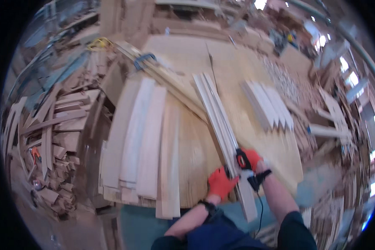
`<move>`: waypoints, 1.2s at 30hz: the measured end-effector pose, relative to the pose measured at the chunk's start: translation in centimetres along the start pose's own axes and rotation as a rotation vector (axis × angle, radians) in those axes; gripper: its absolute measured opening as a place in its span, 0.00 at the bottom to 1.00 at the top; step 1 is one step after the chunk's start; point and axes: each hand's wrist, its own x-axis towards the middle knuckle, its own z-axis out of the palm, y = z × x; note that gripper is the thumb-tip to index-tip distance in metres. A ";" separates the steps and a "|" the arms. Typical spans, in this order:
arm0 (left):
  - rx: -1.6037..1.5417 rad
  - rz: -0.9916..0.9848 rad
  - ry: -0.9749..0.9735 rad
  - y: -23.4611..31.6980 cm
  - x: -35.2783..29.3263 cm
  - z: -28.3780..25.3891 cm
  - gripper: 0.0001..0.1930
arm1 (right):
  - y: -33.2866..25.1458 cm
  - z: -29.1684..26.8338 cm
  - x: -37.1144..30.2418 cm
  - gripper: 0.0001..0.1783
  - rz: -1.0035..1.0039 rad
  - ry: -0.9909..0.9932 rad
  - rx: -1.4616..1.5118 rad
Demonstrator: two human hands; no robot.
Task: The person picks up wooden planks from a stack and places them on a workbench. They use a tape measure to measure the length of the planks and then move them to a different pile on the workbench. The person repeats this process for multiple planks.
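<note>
Evidently the right hand [253, 157], in an orange glove, has its grip closed round a black-and-orange power tool [241, 160]; the tool sits on the near part of a narrow bundle of pale wooden strips [215, 112], with a dark cord [261, 210] trailing down toward the body; the left hand [221, 183], also gloved in orange, lies just beside the bundle's left edge, fingers pointing across it, though I cannot tell how far that grip is closed or whether it holds the wood.

From the two hands the strips run away forward and slightly left; their long axis slopes from upper left to lower right, and the near end passes between the forearms; both hands are near that end, the far end well apart from either.

Farther out, a plywood desk [196, 158] carries a group of flat boards [149, 146] on the left, pointed pieces [267, 106] side by side on the right, and a long beam [171, 85] slanting behind, with a blue clamp-like thing [144, 61] on it; beyond the left edge, offcuts [66, 114] lie heaped, and I cannot make out whether any container holds them.
</note>
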 end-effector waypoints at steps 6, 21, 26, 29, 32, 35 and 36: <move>0.025 0.037 0.167 -1.5 -0.5 -0.7 0.35 | -8.5 -5.6 -10.5 0.21 0.709 -0.062 1.435; -0.442 0.027 -0.130 -1.2 0.9 1.1 0.28 | -15.4 5.8 -34.9 0.17 1.055 -0.044 1.317; -0.480 0.018 -0.111 0.5 -0.2 1.0 0.23 | -15.1 5.4 -34.8 0.17 0.997 -0.046 1.244; -0.461 0.015 -0.108 0.4 -0.3 0.9 0.22 | -15.0 5.2 -34.8 0.17 0.976 -0.039 1.275; -0.454 0.020 -0.112 0.6 -0.4 1.0 0.21 | -14.9 5.3 -34.9 0.17 0.986 -0.050 1.254; -0.471 0.047 -0.127 0.7 -0.5 1.1 0.20 | -14.7 4.8 -34.8 0.17 1.012 -0.123 1.264; -0.440 0.024 -0.131 0.7 -0.5 1.0 0.20 | -14.7 4.9 -34.8 0.17 1.004 -0.107 1.278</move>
